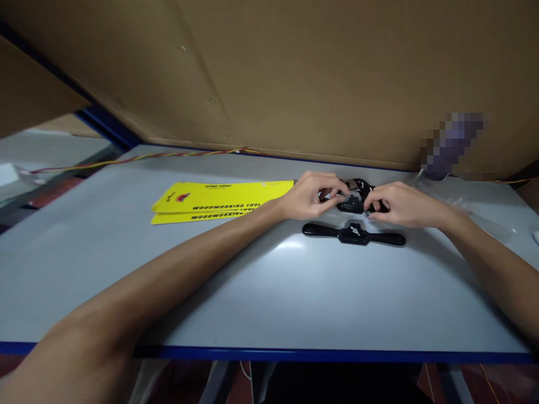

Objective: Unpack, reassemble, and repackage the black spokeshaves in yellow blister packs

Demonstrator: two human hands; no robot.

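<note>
A black spokeshave (351,205) sits between my two hands over the table. My left hand (311,196) pinches it at its left side, thumb and forefinger meeting near the body. At the other side, the curled fingers of my right hand (399,205) grip its right end; the fingers partly hide both handles. Just in front lies a second black spokeshave (356,234) with a silver-coloured piece on its middle, touched by neither hand. Behind the held one, more dark tool parts (361,184) show, partly covered.
Yellow printed cards (223,196) overlap on the grey table (252,292), left of my hands. Clear plastic wrapping (484,219) lies at the right beside a blurred-out purple object (452,146). A cardboard wall (295,78) rises behind, with a twisted red-yellow wire (168,157) along it.
</note>
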